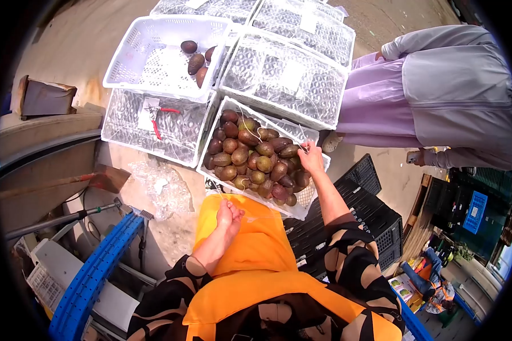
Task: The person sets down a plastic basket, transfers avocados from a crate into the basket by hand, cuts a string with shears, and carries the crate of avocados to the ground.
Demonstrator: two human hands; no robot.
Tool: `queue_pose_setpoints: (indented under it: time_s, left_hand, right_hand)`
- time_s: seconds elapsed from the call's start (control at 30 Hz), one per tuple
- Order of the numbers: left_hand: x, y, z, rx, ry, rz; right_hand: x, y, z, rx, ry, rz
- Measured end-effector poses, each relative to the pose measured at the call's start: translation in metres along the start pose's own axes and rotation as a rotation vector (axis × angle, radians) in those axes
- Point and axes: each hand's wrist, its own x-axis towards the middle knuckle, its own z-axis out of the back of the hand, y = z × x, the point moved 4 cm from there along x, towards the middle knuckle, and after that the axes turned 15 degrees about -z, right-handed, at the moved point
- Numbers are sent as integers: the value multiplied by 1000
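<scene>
A white plastic crate full of avocados stands in front of me, its white rim showing around the pile. At its right side my right hand is closed in a pinch on a thin white string that runs over the avocados. My left hand is closed in front of my orange apron, just short of the crate's near edge. What its fingers hold, if anything, is too fine to make out.
A white basket holding several avocados sits atop a bubble-wrapped crate, beside red-handled pliers. More wrapped crates stand behind. Crumpled bubble wrap lies left, black crates right. A person in grey stands at right.
</scene>
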Motion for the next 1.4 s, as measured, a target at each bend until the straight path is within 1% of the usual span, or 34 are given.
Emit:
queue_pose_setpoints:
  time_s: [0.07, 0.13, 0.17, 0.2, 0.27, 0.3, 0.37, 0.4, 0.43, 0.47, 0.53, 0.6, 0.63, 0.67, 0.7, 0.73, 0.83, 0.9, 0.93, 1.0, 1.03, 1.07, 1.1, 1.13, 1.2, 1.23, 1.27, 1.33, 1.4]
  left_hand:
    - [8, -2, 10, -4, -11, -18]
    - [26, -2, 24, -44, -37, -13]
    - [31, 1, 33, -53, 23, 72]
    - [30, 3, 34, -57, 4, 67]
    - [25, -2, 21, -82, -34, 37]
    - [24, -6, 16, -26, -145, 45]
    - [41, 10, 34, -154, 25, 62]
    - [39, 13, 41, -158, 56, 58]
    - [37, 15, 48, -161, 87, 55]
    - [32, 16, 49, -113, 62, 42]
    - [19, 19, 40, -62, 31, 2]
    - [-16, 37, 38, -46, -11, -24]
    - [-28, 50, 43, -66, -20, -42]
    - [-42, 59, 53, -82, -22, -33]
    - [-56, 69, 62, -97, -23, -25]
    - [-67, 77, 69, -115, -23, -20]
    - [-100, 94, 102, -238, -81, -37]
    - [-108, 106, 139, -315, -179, 27]
    - [-113, 111, 159, -345, -219, 68]
    - [-123, 121, 203, -412, -204, 108]
    - [-129, 122, 220, -444, -191, 114]
    - [-132, 122, 239, -469, -179, 121]
    - [-125, 122, 260, -521, -183, 132]
    - [-121, 125, 280, -579, -200, 146]
    - [-115, 132, 325, -707, -245, 166]
    - [-104, 127, 348, -766, -255, 162]
    - [-92, 122, 371, -828, -268, 155]
    - [-66, 112, 418, -844, -315, 59]
    - [-24, 100, 449, -896, -386, -29]
  right_hand:
    - [6, -1, -3, -163, 164, -120]
    - [14, -2, -15, -263, 249, -203]
    - [15, 2, -19, -413, 140, -151]
    - [8, 16, -12, -491, 191, -216]
    - [6, 15, -12, -516, 231, -253]
    - [5, 15, -15, -557, 285, -296]
    - [-7, 24, -20, -588, 261, -184]
    - [-20, 29, -17, -594, 266, -113]
    - [-35, 31, -11, -550, 220, -109]
    - [-48, 34, -2, -504, 169, -101]
    - [-58, 24, 8, -464, 80, -8]
    - [-58, 10, 19, -491, 115, 44]
    - [-60, 1, 24, -435, 131, 69]
    - [-8, -60, -6, -572, 140, 175]
    - [-52, -43, 15, -427, 174, 116]
    - [-76, -36, 22, -379, 162, 111]
    - [-119, -19, 26, -465, 211, 194]
    - [-143, -12, 19, -567, 231, 271]
    - [-182, 11, 19, -548, 163, 341]
    - [-237, 36, 2, -504, 175, 404]
    - [-265, 55, -7, -523, 208, 358]
    - [-289, 70, -21, -545, 247, 359]
    - [-307, 76, -45, -574, 233, 428]
    - [-331, 93, -66, -606, 269, 431]
    - [-369, 120, -116, -592, 268, 570]
    - [-384, 134, -144, -648, 290, 616]
    - [-397, 147, -175, -704, 313, 665]
    - [-414, 165, -242, -668, 356, 724]
    - [-433, 187, -307, -697, 403, 789]
